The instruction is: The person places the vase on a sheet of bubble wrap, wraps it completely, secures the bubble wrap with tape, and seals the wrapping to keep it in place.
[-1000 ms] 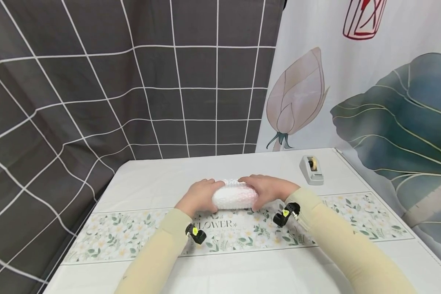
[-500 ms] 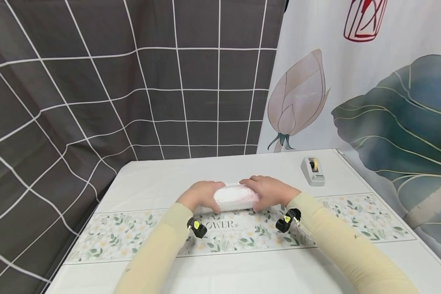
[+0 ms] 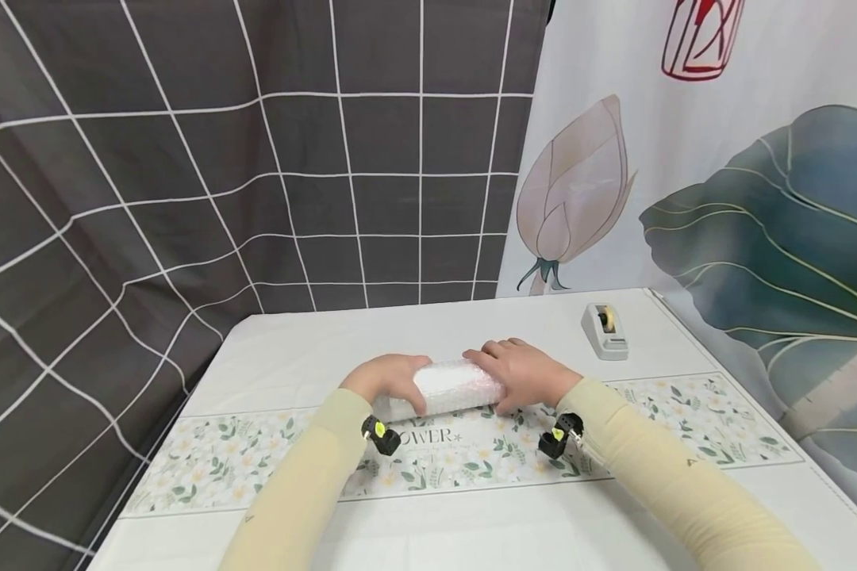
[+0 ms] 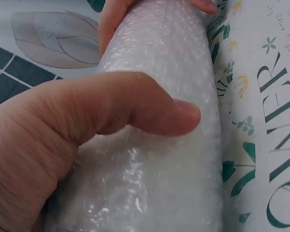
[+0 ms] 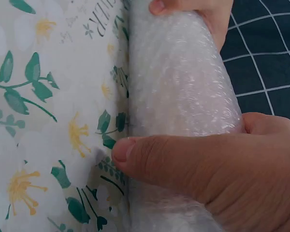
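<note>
A roll of bubble wrap [image 3: 455,388] lies across the table between both hands, with a faint pinkish tint toward its right end. Whatever is inside cannot be made out. My left hand [image 3: 391,377] grips the left part, its thumb bent over the bubbly surface in the left wrist view. Round the right part curls my right hand [image 3: 527,373], thumb on the near side. In the right wrist view the bubble wrap [image 5: 181,87] rests on the printed cloth, and the right thumb crosses it. The fingers behind the roll are mostly hidden.
A pale grey tape dispenser [image 3: 605,331] with a yellowish tape roll stands at the back right of the table. The white tablecloth [image 3: 314,341] carries a flowered band with lettering. Dark checked and flower-printed curtains [image 3: 386,159] hang behind.
The roll has tilted slightly, its left end coming nearer to me and showing below the left hand. Both hands keep their hold. The tape dispenser has stayed put.
</note>
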Demonstrator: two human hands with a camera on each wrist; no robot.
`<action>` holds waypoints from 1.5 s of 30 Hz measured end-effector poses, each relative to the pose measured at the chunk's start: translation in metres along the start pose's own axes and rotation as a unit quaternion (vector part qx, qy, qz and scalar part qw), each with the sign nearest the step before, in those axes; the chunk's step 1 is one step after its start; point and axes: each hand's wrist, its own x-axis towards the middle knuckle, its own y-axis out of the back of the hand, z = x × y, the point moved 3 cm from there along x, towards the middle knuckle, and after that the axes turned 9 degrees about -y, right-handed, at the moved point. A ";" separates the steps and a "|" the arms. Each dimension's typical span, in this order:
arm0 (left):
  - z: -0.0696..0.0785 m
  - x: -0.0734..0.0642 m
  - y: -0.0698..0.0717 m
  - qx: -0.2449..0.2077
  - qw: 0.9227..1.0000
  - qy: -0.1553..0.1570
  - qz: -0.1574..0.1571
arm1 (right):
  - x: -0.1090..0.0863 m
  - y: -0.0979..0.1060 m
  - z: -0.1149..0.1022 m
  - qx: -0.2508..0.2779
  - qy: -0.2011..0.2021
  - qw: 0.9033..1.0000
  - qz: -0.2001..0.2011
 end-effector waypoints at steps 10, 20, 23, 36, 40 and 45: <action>-0.002 -0.003 0.001 -0.095 0.995 0.012 -0.019 | 0.002 0.001 -0.001 -0.030 0.008 0.999 0.007; -0.007 -0.001 -0.001 -0.080 0.997 0.005 -0.009 | 0.004 0.000 -0.002 -0.016 0.006 1.000 0.018; -0.007 -0.002 -0.003 -0.079 0.997 0.007 -0.006 | 0.004 0.000 -0.004 -0.010 0.006 1.000 0.017; -0.007 -0.006 -0.006 0.007 1.000 -0.015 0.016 | 0.004 -0.004 -0.006 0.020 -0.006 1.000 0.000; -0.004 -0.007 -0.007 0.071 0.996 -0.033 0.034 | 0.005 -0.005 -0.004 0.028 -0.011 1.000 -0.008; 0.006 -0.012 -0.010 0.165 0.984 -0.033 0.054 | 0.008 -0.004 -0.002 0.049 -0.011 0.999 -0.018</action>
